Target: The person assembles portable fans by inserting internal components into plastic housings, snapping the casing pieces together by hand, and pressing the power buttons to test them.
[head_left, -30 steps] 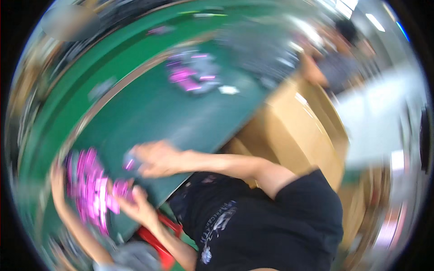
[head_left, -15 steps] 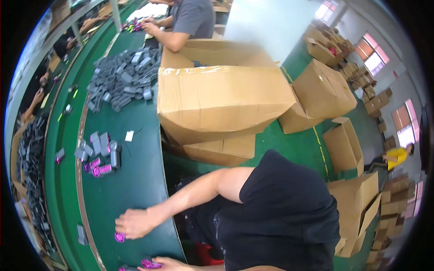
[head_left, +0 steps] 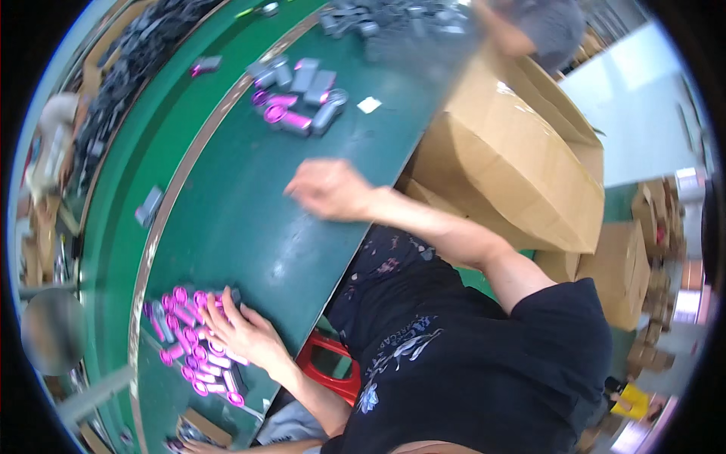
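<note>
My left hand (head_left: 246, 333) lies with its fingers spread over the edge of a group of magenta-and-grey plastic pieces (head_left: 181, 321), each with a stick-like body and a round magenta ring end. Its fingertips touch the pieces on the right side of the group. Farther up the green table, my right hand (head_left: 333, 189) hovers over the surface, its fingers bent and smeared by motion. Whether it holds anything I cannot make out. Beyond it sits a smaller cluster of grey and magenta pieces (head_left: 310, 91), beside a white paper tag (head_left: 369, 104).
A heap of grey parts (head_left: 401, 23) lies at the far end by a co-worker's arm (head_left: 503, 30). A big cardboard box (head_left: 514, 151) stands right of the table. Single pieces rest on the green belt (head_left: 113, 280). Another person's hand (head_left: 200, 448) is near a small carton (head_left: 204, 427).
The view has swung, bringing the magenta-and-grey group into sight. My right hand was over a magenta ring piece on the table and has lifted away. My left hand is now spread on the group.
</note>
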Available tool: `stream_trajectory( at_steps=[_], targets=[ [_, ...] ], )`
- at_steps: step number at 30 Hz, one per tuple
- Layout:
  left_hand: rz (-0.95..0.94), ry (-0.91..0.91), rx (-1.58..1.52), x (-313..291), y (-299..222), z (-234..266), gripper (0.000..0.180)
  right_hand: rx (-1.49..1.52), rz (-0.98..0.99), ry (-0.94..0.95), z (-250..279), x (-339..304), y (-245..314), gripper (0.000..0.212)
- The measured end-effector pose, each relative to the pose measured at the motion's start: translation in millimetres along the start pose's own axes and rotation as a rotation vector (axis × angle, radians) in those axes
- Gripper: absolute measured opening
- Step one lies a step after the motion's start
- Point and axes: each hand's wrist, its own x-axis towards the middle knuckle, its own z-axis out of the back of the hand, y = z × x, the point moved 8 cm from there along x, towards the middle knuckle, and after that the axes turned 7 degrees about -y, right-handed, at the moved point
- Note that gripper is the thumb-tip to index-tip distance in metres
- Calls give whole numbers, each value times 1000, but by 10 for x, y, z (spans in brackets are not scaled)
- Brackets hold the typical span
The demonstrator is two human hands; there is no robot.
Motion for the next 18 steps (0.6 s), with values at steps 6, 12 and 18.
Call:
stream_trajectory(
  at_steps=[6,12,18],
  targets=[
    [125,-4,102,-158,375,317,41,-374,-5,-107,448,526,-551,24],
    [70,-97,-43,238,173,259,33,-452,144,-28,302,1013,-586,36],
    [-6,30,-21,1480,471,160,42,-362,305,116,-521,1516,-600,40]
  ],
)
